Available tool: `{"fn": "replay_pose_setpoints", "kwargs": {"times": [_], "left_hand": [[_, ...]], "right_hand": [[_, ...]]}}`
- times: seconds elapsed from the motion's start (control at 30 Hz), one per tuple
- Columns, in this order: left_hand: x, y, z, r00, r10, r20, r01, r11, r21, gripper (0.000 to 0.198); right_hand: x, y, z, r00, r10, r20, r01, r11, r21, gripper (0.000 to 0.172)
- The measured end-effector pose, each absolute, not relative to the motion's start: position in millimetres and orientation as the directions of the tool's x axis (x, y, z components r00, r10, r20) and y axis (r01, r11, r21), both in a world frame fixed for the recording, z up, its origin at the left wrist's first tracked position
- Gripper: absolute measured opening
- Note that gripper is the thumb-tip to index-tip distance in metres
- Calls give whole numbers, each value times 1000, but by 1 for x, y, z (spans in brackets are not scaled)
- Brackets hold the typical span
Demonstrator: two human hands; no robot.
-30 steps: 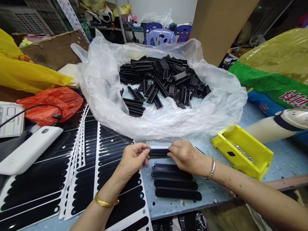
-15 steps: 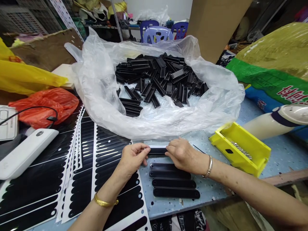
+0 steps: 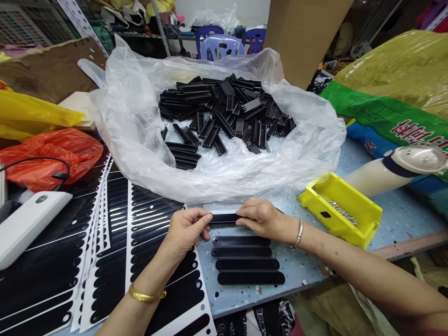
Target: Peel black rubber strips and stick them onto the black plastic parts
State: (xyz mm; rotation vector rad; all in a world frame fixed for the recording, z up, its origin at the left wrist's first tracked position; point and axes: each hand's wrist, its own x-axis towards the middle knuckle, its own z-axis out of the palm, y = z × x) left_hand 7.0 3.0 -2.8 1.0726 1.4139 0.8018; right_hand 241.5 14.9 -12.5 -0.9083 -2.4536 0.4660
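My left hand (image 3: 185,228) and my right hand (image 3: 261,217) pinch the two ends of a long black plastic strip (image 3: 224,218), held just above the speckled blue table (image 3: 308,266). Both hands are closed on it. Right below lies a row of several finished black strips (image 3: 247,259), side by side. To the left, sheets of black stickers (image 3: 154,224) on white backing lie fanned out; my left wrist rests over them. A clear plastic bag (image 3: 147,140) behind my hands holds a heap of black comb-like parts (image 3: 224,112).
A yellow plastic tray (image 3: 341,217) with small metal pieces stands at the right. A white bottle (image 3: 395,170) lies beyond it, beside green and yellow sacks. At left are a white power bank (image 3: 24,226), a red bag (image 3: 49,156) and a yellow bag. A cardboard box stands behind.
Both hands keep holding the same strip. The view has shifted slightly, so everything sits a little further left and up; the hands themselves barely moved.
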Motion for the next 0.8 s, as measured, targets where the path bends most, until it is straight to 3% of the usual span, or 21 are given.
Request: {"fn": "replay_pose_setpoints", "kwargs": {"times": [0.23, 0.47, 0.67, 0.8], "left_hand": [[7, 4, -4, 42, 938, -344, 154, 334, 930, 29], [5, 4, -5, 55, 938, -342, 161, 330, 930, 31], [4, 5, -8, 71, 940, -332, 174, 316, 933, 32], [5, 5, -8, 63, 941, -334, 166, 320, 933, 32]], "right_hand": [[243, 12, -13, -676, 643, 361, 487, 757, -436, 20], [242, 12, -12, -683, 630, 370, 471, 767, -436, 16], [237, 5, -11, -707, 599, 376, 534, 801, -271, 24], [239, 9, -13, -683, 637, 356, 514, 766, -385, 16]]}}
